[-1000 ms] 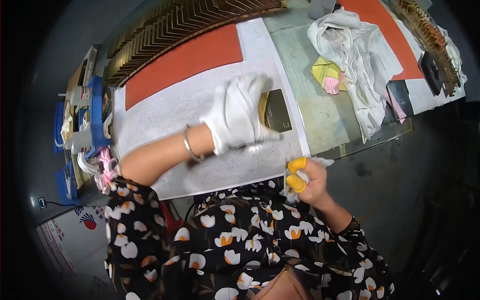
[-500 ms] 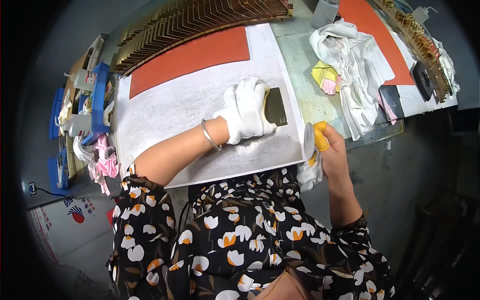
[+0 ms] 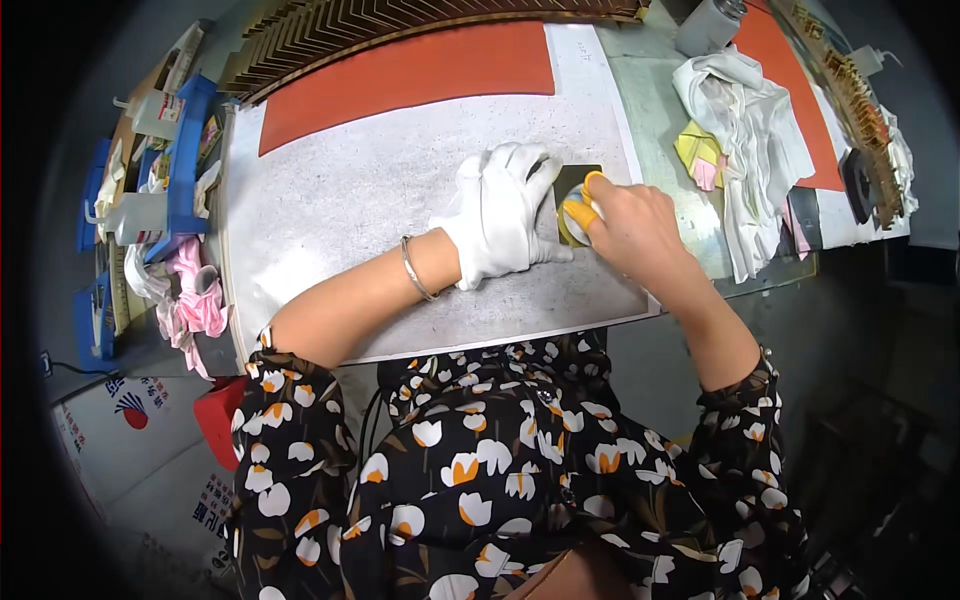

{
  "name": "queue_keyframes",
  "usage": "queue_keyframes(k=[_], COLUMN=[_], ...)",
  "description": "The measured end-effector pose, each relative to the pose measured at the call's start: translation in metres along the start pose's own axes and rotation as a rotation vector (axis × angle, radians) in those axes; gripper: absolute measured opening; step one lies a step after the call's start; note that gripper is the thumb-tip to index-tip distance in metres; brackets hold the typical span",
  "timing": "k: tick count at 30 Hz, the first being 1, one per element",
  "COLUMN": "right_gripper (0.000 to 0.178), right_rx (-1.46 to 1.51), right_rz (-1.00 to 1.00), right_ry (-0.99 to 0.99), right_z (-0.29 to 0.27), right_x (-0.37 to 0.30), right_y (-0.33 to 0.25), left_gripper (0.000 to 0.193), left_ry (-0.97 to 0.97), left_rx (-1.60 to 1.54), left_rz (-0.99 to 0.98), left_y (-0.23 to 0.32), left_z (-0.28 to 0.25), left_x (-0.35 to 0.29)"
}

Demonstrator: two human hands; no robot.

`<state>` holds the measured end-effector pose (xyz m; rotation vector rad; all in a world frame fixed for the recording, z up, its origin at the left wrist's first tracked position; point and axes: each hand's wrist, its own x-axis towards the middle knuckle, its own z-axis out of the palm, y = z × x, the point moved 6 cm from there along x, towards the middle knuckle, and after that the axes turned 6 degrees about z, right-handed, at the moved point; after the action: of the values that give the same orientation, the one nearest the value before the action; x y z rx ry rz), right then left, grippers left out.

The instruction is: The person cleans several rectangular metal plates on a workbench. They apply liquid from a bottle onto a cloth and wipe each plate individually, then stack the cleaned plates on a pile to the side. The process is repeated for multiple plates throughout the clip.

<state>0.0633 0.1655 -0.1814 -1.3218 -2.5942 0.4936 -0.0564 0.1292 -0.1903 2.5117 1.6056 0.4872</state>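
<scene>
A dark, flat rectangular plate (image 3: 580, 178) lies on the white-grey sheet in front of me. In a white glove, my left hand (image 3: 500, 215) steadies it from the left, its curled fingers at the upper left edge and its thumb along the bottom. My right hand (image 3: 635, 232) wears yellow finger cots and is closed on a round grey-white pad (image 3: 574, 203), which is over the plate's surface. Fingers cover much of the pad and of the plate's right side.
An orange mat (image 3: 410, 85) lies at the sheet's far side, before a slotted brass-coloured rack (image 3: 400, 25). White cloths (image 3: 745, 130), a yellow cloth (image 3: 697, 150) and a grey bottle (image 3: 710, 25) are at right. Blue bins (image 3: 190, 160) with bottles line the left, above a pink cloth (image 3: 200, 300).
My right hand has moved up and left from beside the table edge, bringing the pad onto the plate. My left hand stays at the plate. The view has shifted slightly.
</scene>
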Motion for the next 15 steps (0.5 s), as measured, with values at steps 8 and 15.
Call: queue_keyframes(k=[8, 15], right_gripper=[0.018, 0.018], right_rx=[-0.013, -0.048], right_rz=[0.028, 0.065], right_ry=[-0.004, -0.048], right_z=[0.019, 0.023], right_x=[-0.001, -0.021], right_y=[-0.012, -0.017], left_gripper=[0.102, 0.104], left_ry=[-0.106, -0.123], left_rx=[-0.084, -0.032], left_rz=[-0.002, 0.021], left_y=[-0.003, -0.005], left_z=[0.002, 0.0], left_x=[0.0, -0.002])
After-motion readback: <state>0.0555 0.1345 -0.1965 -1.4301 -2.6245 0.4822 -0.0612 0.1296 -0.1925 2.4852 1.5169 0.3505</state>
